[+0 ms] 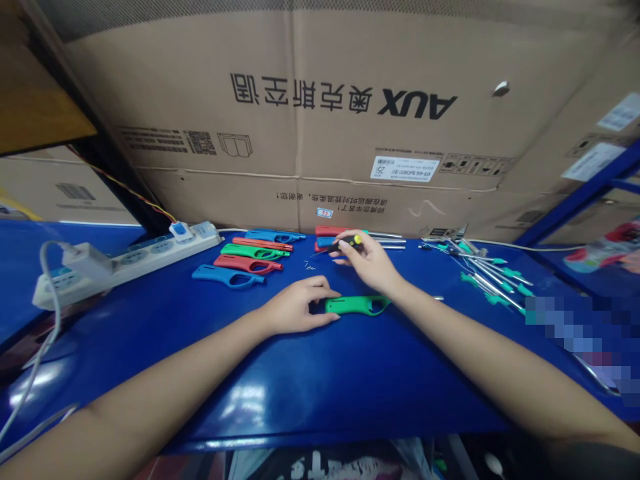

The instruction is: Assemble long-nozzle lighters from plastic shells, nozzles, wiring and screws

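Observation:
My left hand (293, 308) rests on the blue table with thumb and fingers closed round the left end of a green gas lighter body (353, 305). The lighter lies flat, and my right forearm hides part of it; a short metal rod (439, 298) shows beyond the arm. Above it, my right hand (371, 261) grips a small screwdriver (354, 243) with a black and yellow handle, its thin shaft pointing left. Just behind that hand lie a red lighter (330, 231) and a blue lighter (324, 242) with metal tubes, partly covered.
Several blue, red and green lighter shells (249, 263) lie left of centre. Metal tubes with green parts (493, 277) are piled at right. A white power strip (135, 257) with cables runs along the left. A large cardboard box (310, 147) stands behind the table (300, 380).

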Tool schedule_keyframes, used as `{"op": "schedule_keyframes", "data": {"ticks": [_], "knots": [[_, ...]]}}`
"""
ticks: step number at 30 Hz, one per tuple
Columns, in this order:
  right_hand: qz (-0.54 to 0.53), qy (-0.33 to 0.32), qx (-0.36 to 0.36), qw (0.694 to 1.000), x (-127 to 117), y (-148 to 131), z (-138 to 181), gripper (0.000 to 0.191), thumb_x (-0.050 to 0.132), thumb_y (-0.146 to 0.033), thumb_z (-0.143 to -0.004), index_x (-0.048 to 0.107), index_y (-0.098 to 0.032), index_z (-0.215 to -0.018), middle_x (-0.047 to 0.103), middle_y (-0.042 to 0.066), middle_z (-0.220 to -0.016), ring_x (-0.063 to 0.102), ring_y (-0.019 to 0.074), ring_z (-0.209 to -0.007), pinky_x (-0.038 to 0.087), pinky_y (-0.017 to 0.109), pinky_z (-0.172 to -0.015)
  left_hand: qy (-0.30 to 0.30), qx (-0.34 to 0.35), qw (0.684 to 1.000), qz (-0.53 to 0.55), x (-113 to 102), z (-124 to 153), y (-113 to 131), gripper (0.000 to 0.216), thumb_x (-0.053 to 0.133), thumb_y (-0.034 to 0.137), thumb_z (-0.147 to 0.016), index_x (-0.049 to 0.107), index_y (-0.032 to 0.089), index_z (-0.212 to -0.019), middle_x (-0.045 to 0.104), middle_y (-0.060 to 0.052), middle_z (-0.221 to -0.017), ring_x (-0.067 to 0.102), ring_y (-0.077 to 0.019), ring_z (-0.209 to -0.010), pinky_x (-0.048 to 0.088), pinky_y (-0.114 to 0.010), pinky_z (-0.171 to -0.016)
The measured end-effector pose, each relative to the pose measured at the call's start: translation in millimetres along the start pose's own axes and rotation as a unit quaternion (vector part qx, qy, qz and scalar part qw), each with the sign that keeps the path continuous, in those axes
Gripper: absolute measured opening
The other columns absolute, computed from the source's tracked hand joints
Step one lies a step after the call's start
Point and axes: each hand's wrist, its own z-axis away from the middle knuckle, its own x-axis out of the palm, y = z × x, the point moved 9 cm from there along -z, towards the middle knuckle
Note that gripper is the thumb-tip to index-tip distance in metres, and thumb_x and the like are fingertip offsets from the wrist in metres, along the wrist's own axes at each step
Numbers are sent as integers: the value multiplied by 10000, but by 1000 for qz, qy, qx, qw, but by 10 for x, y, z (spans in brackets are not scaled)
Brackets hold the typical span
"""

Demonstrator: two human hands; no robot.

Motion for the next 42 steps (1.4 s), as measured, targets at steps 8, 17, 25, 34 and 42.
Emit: {"op": "schedule_keyframes", "data": {"ticks": [8, 17, 25, 34, 42], "knots": [[-14, -17, 14, 1000, 151, 131, 35, 348, 736, -524, -813, 629, -240, -983, 725, 27, -967, 748, 171, -829, 640, 337, -770, 4, 7, 1000, -19, 5, 11, -5, 410, 696, 412, -892, 700, 163, -1218, 644, -70, -991, 621, -182, -863, 520, -300, -801], [-43, 61, -10, 997, -103, -117, 130, 350, 735, -521, -824, 624, -234, -990, 702, 5, -964, 737, 140, -783, 642, 295, -712, 4, 14, 999, -29, 2, 15, 2, 432, 696, 437, -896, 697, 161, -1228, 660, -75, -1018, 638, -189, -913, 518, -298, -829], [-153, 178, 40, 971, -546, -247, 509, 314, 742, -470, -819, 612, -186, -857, 690, 9, -775, 619, 95, -539, 553, 217, -485, -7, 15, 999, -40, 111, 1, 151, 412, 697, 467, -889, 717, 191, -1195, 685, -75, -1033, 641, -221, -974, 511, -340, -878], [-205, 170, 137, 954, -672, -21, 562, 330, 750, -465, -771, 558, -198, -797, 656, -17, -710, 492, 58, -426, 407, 172, -360, 114, -80, 984, 107, -39, -16, 192, 461, 803, 390, -813, 664, 198, -1208, 717, -56, -1095, 626, -150, -811, 517, -271, -715], [-238, 169, 176, 940, -677, -72, 611, 219, 703, -370, -791, 579, -189, -791, 664, -11, -693, 481, 55, -417, 406, 170, -352, 181, -27, 976, 114, -251, 6, 504, 203, 748, 235, -875, 739, 195, -1074, 737, -29, -994, 638, -110, -784, 521, -225, -702]]}}
